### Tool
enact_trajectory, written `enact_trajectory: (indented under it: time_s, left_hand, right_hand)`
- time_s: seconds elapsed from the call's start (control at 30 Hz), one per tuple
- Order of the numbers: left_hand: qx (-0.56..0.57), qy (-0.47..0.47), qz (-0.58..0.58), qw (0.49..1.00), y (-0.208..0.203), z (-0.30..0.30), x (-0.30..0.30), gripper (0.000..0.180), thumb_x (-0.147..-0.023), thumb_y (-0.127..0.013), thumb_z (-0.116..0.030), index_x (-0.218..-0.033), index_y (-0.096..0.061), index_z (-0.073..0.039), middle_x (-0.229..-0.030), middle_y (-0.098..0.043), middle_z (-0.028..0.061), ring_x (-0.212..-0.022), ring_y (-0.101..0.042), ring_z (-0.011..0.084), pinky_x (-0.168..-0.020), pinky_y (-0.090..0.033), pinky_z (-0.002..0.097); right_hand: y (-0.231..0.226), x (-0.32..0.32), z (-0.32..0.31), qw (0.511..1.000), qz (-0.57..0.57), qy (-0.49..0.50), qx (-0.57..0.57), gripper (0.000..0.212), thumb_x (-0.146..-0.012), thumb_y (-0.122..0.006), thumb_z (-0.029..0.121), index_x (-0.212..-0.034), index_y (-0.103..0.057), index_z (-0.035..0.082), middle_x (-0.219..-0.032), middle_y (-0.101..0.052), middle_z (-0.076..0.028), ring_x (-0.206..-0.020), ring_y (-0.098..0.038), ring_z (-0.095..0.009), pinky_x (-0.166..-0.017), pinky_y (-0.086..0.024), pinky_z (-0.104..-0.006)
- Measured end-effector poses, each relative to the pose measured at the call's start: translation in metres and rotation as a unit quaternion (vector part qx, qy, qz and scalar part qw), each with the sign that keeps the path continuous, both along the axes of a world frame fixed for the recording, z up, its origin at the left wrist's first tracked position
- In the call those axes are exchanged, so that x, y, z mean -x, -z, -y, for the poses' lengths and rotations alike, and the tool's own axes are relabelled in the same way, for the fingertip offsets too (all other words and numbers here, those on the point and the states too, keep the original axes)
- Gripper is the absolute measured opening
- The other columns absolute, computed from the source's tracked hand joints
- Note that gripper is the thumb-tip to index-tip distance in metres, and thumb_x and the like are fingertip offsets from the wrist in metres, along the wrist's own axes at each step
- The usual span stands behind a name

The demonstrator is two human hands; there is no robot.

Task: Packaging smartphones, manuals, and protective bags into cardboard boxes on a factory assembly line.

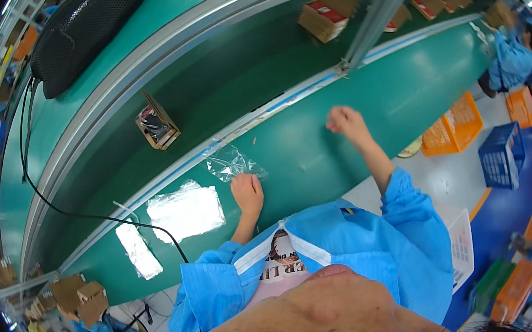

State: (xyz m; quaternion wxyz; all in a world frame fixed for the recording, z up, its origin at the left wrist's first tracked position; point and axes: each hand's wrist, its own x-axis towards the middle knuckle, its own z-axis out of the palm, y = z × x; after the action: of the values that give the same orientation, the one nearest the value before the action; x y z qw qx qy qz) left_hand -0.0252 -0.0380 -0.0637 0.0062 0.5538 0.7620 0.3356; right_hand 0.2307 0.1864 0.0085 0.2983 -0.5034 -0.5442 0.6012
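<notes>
My left hand [247, 194] is closed at the near edge of a clear, crinkled plastic bag [232, 162] on the green bench, its fingers curled over the bag's edge. To the right, my right hand [345, 123] is held over the bare green bench top, fingers curled and pressed together. Whatever may be between them is hidden or too small to make out. Left of the bag lies a stack of shiny clear plastic bags [186, 212], with a narrower shiny packet [138, 250] beyond it. A tiny tan piece [254, 141] rests close to the bag.
Beyond the bench's metal edge runs a green conveyor [220, 104] carrying an open cardboard box [158, 127] with dark packets inside. Farther along stand more boxes [324, 20]. A black cable [100, 217] crosses on the left. Orange [455, 126] and blue crates [502, 155] stand on the right.
</notes>
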Motion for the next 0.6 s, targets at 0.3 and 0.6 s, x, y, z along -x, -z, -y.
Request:
enact_trajectory:
  time_s: [0.3,0.6]
  left_hand:
    - [0.055,-0.008,-0.013,0.998,0.0,-0.009,0.002,0.008,-0.08,-0.056,-0.009,-0.078,-0.051,-0.004,-0.08,-0.051,0.0138,-0.076,-0.048,0.034,-0.069,-0.037,0.0447]
    - [0.102,-0.022,-0.035,0.994,0.001,-0.016,-0.001,0.008,-0.08,-0.056,-0.009,-0.08,-0.05,-0.004,-0.082,-0.051,0.0138,-0.078,-0.048,0.0338,-0.07,-0.037,0.0446]
  right_hand:
    - [0.034,0.09,-0.285,0.889,0.02,0.407,-0.21,0.089,-0.069,-0.076,0.045,-0.126,-0.038,-0.013,-0.121,-0.05,-0.03,-0.115,-0.049,-0.038,-0.096,-0.039,-0.0397]
    - [0.087,0.077,-0.345,0.916,-0.162,0.365,-0.039,0.044,-0.076,-0.075,0.027,-0.106,-0.06,-0.001,-0.1,-0.063,-0.008,-0.087,-0.059,-0.019,-0.074,-0.046,-0.0308]
